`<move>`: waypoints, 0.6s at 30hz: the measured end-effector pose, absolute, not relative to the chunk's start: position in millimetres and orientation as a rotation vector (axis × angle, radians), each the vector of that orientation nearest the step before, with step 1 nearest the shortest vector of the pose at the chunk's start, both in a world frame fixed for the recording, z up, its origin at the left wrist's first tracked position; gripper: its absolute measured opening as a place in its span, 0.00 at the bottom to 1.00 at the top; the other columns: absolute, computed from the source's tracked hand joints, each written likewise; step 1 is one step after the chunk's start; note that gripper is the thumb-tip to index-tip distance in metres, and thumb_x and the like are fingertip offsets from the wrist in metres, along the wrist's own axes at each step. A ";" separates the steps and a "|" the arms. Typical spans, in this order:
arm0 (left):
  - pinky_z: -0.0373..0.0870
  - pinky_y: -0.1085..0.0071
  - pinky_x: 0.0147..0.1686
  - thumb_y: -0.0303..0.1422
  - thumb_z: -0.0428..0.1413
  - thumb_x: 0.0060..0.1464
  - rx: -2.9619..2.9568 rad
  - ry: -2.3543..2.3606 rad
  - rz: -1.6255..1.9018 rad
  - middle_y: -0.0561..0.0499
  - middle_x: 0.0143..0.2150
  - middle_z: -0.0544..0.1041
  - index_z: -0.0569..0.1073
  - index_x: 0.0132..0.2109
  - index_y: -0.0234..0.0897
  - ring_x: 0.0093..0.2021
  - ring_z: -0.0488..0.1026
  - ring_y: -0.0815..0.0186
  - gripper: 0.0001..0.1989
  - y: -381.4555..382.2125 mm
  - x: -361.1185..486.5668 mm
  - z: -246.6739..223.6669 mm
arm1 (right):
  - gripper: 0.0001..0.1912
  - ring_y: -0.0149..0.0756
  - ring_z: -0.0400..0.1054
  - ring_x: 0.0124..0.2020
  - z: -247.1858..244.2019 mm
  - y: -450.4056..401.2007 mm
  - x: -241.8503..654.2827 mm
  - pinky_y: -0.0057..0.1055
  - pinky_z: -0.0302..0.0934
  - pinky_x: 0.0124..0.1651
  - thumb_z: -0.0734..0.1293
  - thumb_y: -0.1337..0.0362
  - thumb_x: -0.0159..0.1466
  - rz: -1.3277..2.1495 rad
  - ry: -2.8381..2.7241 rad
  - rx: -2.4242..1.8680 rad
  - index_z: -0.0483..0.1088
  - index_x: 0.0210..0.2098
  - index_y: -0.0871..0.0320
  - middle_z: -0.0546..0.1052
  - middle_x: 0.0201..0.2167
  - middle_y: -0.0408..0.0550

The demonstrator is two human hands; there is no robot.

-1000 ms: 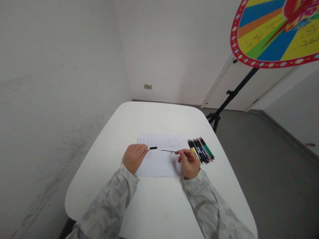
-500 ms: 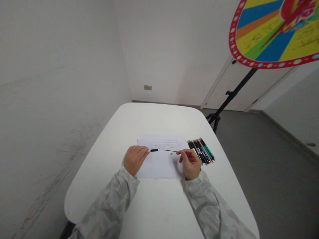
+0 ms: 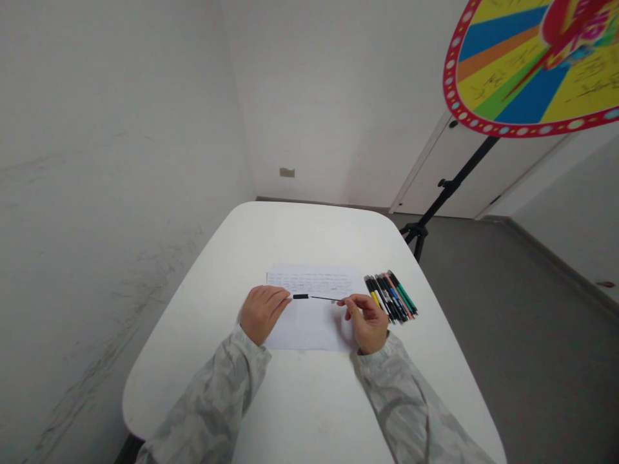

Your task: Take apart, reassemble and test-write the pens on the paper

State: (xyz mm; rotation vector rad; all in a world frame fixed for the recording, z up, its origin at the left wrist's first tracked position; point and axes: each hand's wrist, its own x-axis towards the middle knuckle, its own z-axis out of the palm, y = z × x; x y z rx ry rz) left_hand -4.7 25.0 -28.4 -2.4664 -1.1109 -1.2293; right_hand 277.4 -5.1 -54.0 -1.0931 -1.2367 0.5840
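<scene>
My left hand [image 3: 264, 313] is closed, pinching a pen barrel [image 3: 300, 296] whose black grip end points right. Most of the barrel is hidden by the fingers. In my right hand [image 3: 369, 322], thumb and fingertips grip a thin dark pen refill [image 3: 325, 298], held level. The refill's left end meets the barrel's end; whether it is inside I cannot tell. Both hands are over white paper sheets [image 3: 309, 332], the upper part covered in handwritten lines. A tiny grey piece [image 3: 333, 302] lies on the paper just below the refill, close to my right fingertips.
A row of several pens [image 3: 393, 298] in black, blue, pink and green lies right of the paper. The white table [image 3: 309, 232] has rounded corners. Beyond its right edge, a colourful prize wheel [image 3: 522, 71] stands on a black tripod [image 3: 447, 190]. Walls rise left and behind.
The refill in my right hand has moved left, closing the gap to the barrel's end. My left hand has hardly moved. The view has tilted up slightly.
</scene>
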 end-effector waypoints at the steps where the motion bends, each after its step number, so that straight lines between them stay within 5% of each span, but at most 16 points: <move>1: 0.72 0.60 0.49 0.32 0.59 0.71 -2.487 -1.086 -1.218 0.49 0.44 0.85 0.77 0.50 0.39 0.45 0.79 0.60 0.04 24.7 -3.1 -27.7 | 0.08 0.32 0.70 0.22 -52.8 -5.9 277.0 0.33 0.69 0.31 0.72 0.58 0.71 0.574 -1.272 -1.102 0.77 0.37 0.55 0.84 0.32 0.47; 18: 0.74 0.61 0.46 0.33 0.58 0.72 -2.655 -0.954 -1.193 0.50 0.41 0.85 0.79 0.49 0.39 0.41 0.80 0.63 0.05 18.2 13.6 -26.7 | 0.10 0.35 0.75 0.26 -40.0 -9.6 271.4 0.32 0.71 0.35 0.70 0.58 0.71 0.645 -1.593 -1.140 0.80 0.36 0.54 0.84 0.30 0.46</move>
